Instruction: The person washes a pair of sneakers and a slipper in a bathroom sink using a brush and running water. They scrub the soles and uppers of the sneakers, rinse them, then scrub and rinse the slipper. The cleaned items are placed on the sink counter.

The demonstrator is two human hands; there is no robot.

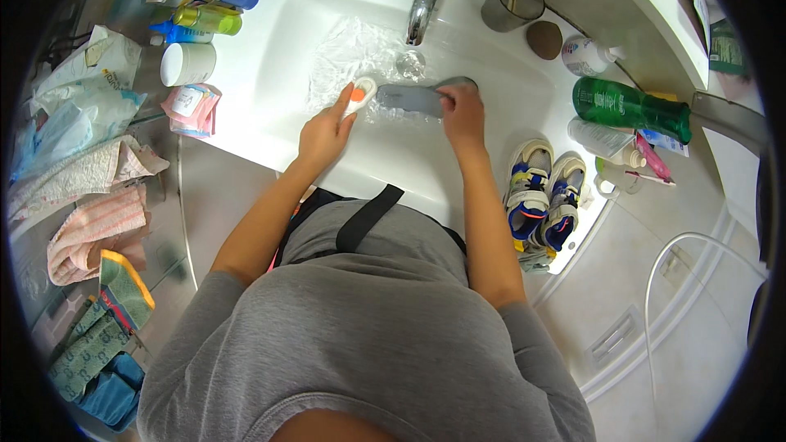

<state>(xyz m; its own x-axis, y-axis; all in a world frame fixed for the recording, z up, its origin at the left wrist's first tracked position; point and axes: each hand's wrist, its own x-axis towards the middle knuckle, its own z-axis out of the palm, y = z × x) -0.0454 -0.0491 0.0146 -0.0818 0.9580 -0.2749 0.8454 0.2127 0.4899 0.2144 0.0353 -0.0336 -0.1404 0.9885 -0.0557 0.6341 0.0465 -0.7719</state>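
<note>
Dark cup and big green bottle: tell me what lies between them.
In the head view, a brown rounded object and a white bottle stand between the cup and the green bottle.

Pale tiles (618,254) beside a white washbasin counter (246,57)

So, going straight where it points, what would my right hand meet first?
Past the grey sole-shaped piece it holds, your right hand would likely meet the tap; depth is unclear, maybe the basin wall first.

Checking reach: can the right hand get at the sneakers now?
Probably yes: the right hand holds a gray flat piece, but nothing visible blocks the sneakers on the counter to its right.
</note>
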